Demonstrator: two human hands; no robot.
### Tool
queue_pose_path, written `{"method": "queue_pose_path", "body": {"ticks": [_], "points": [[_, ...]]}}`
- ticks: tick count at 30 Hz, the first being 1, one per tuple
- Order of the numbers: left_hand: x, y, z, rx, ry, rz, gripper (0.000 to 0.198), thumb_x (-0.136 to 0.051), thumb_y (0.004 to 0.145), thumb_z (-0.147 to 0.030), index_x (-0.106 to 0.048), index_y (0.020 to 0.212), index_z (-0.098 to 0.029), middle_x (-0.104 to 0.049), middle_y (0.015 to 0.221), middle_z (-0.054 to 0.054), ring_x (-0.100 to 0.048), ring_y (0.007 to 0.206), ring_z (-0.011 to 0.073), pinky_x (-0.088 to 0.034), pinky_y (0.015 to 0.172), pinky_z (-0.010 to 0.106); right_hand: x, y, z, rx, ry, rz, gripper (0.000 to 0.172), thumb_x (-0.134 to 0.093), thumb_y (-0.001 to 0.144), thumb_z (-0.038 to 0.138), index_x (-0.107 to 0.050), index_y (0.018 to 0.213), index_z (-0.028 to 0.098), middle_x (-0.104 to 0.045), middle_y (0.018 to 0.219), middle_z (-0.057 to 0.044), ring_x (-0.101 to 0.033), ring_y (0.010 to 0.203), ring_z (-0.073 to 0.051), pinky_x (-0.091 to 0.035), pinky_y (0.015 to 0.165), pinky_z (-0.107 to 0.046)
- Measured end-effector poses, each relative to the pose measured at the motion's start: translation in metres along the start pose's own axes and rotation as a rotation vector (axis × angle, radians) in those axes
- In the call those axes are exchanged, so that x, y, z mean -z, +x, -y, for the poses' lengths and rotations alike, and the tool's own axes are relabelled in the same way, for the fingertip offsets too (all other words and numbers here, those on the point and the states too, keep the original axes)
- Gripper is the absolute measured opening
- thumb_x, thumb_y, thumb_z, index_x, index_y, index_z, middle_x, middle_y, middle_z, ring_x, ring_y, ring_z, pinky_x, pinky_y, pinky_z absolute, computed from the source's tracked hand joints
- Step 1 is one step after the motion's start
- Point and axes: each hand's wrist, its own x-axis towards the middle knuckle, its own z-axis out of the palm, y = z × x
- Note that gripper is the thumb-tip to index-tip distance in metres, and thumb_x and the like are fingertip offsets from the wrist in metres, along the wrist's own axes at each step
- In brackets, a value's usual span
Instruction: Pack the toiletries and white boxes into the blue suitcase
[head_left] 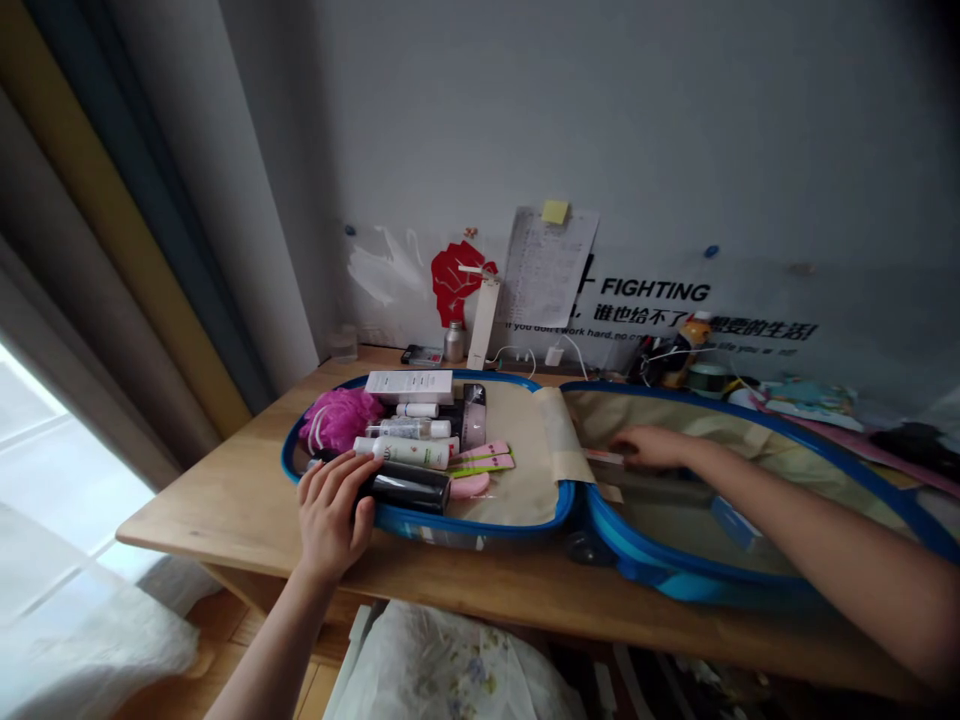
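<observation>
A blue-rimmed suitcase point(566, 505) lies open on the desk, with beige lining in both halves. My left hand point(335, 512) rests at the left half's front rim, fingers stretched over the end of a black cylinder point(409, 487). Beside that lie a white-and-green tube point(412, 452), a clear bottle point(409, 428), a white box point(409, 385), a purple bath puff point(341, 420) and pink-and-green strips point(481, 459). Inside the right half, my right hand point(651, 447) has its fingers closed at the end of a small, thin pale box point(603, 457). A blue box point(736, 522) lies nearer the front there.
The suitcase stands on a wooden desk point(217, 500). Behind it are a white upright lamp point(484, 320), a small silver bottle point(454, 342) and a charger point(554, 356). Clutter lines the back right. A floral cloth point(450, 665) is below the front edge, curtains point(112, 250) at left.
</observation>
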Motion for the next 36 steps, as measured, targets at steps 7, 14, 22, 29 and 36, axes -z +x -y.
{"method": "queue_pose_path", "body": {"ticks": [7, 14, 22, 29, 36], "points": [[0.001, -0.001, 0.001, -0.009, 0.007, 0.017, 0.037, -0.037, 0.101, -0.035, -0.065, 0.124, -0.022, -0.073, 0.115, 0.010, -0.063, 0.114, 0.0266, -0.034, 0.106, 0.044, -0.009, 0.006, 0.008, 0.055, -0.047, -0.048, 0.011, -0.072, 0.069, 0.027, -0.071, 0.079, 0.021, -0.073, 0.081, -0.010, -0.069, 0.074, -0.024, -0.050, 0.067, -0.034], [0.000, -0.001, 0.001, -0.006, 0.004, 0.010, 0.037, -0.039, 0.101, -0.034, -0.065, 0.124, -0.023, -0.073, 0.115, 0.010, -0.064, 0.114, 0.0260, -0.034, 0.107, 0.043, 0.047, 0.002, 0.003, 0.005, -0.071, -0.212, 0.026, -0.058, 0.082, 0.030, -0.070, 0.104, 0.021, -0.075, 0.092, -0.010, -0.069, 0.079, -0.023, -0.046, 0.064, -0.030], [0.001, 0.000, 0.001, 0.003, 0.004, 0.013, 0.038, -0.039, 0.100, -0.034, -0.066, 0.123, -0.022, -0.073, 0.116, 0.010, -0.064, 0.114, 0.0256, -0.034, 0.108, 0.041, 0.090, 0.023, 0.101, 0.288, -0.300, -0.359, 0.036, -0.047, 0.091, 0.029, -0.065, 0.122, 0.026, -0.071, 0.118, -0.007, -0.067, 0.096, -0.021, -0.044, 0.070, -0.028], [0.002, 0.004, -0.003, -0.012, 0.019, 0.002, 0.036, -0.037, 0.101, -0.031, -0.066, 0.120, -0.021, -0.074, 0.113, 0.010, -0.064, 0.113, 0.0250, -0.034, 0.106, 0.041, 0.075, 0.059, 0.186, 0.408, -0.376, -0.236, 0.032, -0.050, 0.092, 0.023, -0.067, 0.118, 0.025, -0.070, 0.118, -0.009, -0.066, 0.107, -0.024, -0.043, 0.083, -0.033], [0.002, 0.003, -0.003, 0.002, 0.015, 0.012, 0.036, -0.037, 0.100, -0.031, -0.065, 0.121, -0.020, -0.073, 0.115, 0.010, -0.063, 0.114, 0.0251, -0.034, 0.106, 0.041, 0.068, 0.078, 0.214, 0.415, -0.240, -0.089, 0.030, -0.058, 0.084, 0.018, -0.069, 0.111, 0.023, -0.071, 0.117, -0.008, -0.067, 0.102, -0.022, -0.044, 0.078, -0.028]]}}
